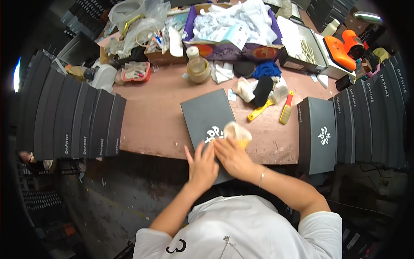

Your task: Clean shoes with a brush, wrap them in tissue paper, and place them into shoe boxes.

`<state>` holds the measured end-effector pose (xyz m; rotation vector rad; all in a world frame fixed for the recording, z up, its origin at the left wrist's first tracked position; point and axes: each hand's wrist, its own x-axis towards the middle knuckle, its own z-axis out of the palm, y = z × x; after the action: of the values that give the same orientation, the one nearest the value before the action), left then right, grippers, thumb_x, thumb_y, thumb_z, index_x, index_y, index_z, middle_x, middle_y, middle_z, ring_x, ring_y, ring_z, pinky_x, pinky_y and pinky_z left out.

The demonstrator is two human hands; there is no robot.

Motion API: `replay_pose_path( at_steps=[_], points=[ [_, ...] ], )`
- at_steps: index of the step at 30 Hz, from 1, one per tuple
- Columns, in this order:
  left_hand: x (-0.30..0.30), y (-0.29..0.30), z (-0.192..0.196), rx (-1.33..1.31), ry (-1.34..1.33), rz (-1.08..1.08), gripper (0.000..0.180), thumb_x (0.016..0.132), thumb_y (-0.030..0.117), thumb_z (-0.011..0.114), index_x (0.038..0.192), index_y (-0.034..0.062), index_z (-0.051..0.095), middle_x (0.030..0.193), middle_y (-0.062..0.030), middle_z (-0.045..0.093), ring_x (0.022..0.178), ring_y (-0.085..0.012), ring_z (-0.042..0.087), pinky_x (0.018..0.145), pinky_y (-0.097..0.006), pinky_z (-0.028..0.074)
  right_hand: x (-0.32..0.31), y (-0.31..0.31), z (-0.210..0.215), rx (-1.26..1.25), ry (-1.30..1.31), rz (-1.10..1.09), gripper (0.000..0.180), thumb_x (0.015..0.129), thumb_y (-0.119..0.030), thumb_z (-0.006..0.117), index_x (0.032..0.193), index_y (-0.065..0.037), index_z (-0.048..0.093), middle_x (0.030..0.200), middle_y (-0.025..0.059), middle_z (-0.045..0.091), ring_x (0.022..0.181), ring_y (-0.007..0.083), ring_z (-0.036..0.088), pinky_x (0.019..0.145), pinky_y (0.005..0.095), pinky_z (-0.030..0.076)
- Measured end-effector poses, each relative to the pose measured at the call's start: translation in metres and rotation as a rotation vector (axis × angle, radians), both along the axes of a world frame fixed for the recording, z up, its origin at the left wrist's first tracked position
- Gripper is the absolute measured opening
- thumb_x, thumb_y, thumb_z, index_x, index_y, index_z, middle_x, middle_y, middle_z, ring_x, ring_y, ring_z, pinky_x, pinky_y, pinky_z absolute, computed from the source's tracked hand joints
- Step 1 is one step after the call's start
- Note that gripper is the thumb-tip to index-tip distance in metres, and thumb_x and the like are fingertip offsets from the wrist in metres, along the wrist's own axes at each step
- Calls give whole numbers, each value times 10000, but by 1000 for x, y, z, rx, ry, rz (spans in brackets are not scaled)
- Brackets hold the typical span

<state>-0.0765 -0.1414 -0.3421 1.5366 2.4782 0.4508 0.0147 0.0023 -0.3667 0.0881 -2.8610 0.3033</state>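
Note:
A dark grey shoebox (pixel 207 110) with white lettering lies tilted on the table before me, its near end over the front edge. My left hand (pixel 202 169) rests on the near part of the box, fingers spread. Just right of it, my right hand (pixel 235 159) presses a cream and yellow cloth (pixel 236 131) against the lid's right side. Its fingertips meet those of the left hand near the lettering, and part of the cloth is hidden beneath it.
Dark boxes stand in rows at the left (pixel 77 116) and right (pixel 317 134). Beyond my hands lie a yellow-handled brush (pixel 261 111), a red and yellow file-like tool (pixel 286 108) and a bottle in a round holder (pixel 198 69). A purple carton (pixel 233 52) of crumpled paper sits behind.

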Motion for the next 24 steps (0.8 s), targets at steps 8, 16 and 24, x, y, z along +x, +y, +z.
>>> replay_pose_path(
  at_steps=[8, 16, 24],
  points=[
    [15, -3, 0, 12, -38, -87, 600, 753, 92, 578, 1337, -4, 476, 1401, -71, 461, 1326, -324, 336, 1088, -699, 65, 28, -4, 3, 33, -23, -6, 434, 803, -162, 541, 1178, 47, 607, 1302, 177, 545, 1275, 301, 460, 1093, 478, 305],
    [14, 5, 6, 11, 5, -129, 549, 768, 154, 598, 1283, -20, 526, 1403, -87, 451, 1294, -323, 376, 1073, -711, 101, 30, 4, 6, -16, 0, -21, 387, 823, -167, 506, 1114, 51, 638, 1279, 174, 558, 1273, 306, 461, 1092, 476, 301],
    [-45, 32, -2, 225, -148, 18, 390, 829, 69, 536, 1208, -15, 572, 1317, -100, 541, 1318, -360, 368, 1086, -660, 141, -23, 51, 27, -2, -11, -155, 400, 849, -136, 495, 1235, -121, 601, 1314, 172, 508, 1221, 353, 477, 972, 448, 385]
  ],
)
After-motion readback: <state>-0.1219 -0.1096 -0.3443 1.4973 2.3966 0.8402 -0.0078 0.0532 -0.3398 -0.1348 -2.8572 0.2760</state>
